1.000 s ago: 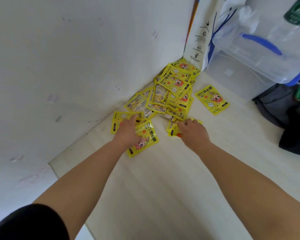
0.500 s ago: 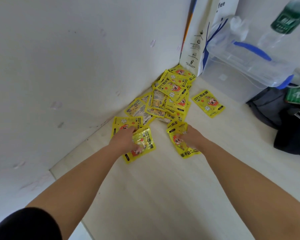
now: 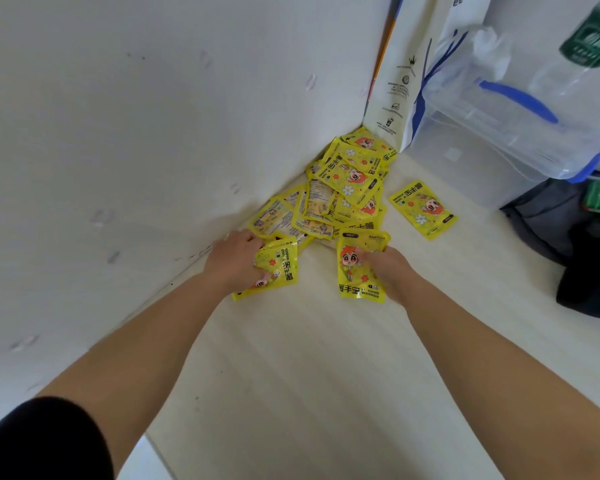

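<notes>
Several yellow hand-warmer packets lie in a pile [image 3: 347, 188] in the corner where the pale surface [image 3: 309, 375] meets the white wall. My left hand [image 3: 234, 259] grips one yellow packet [image 3: 279, 268] at the pile's near left edge, thumb across its front. My right hand [image 3: 387, 268] holds another packet [image 3: 355, 271] upright by its right side, printed face toward me. A single packet [image 3: 423, 209] lies apart to the right of the pile.
A white paper bag [image 3: 409, 74] stands behind the pile in the corner. A clear plastic box with blue handles [image 3: 506, 112] sits at the right, with a dark bag [image 3: 575, 244] below it. A green-labelled bottle [image 3: 589, 39] is at the top right.
My right hand has lifted a packet off the surface and turned it face up toward me. My left hand has closed on the packet beneath it and shifted slightly toward the wall.
</notes>
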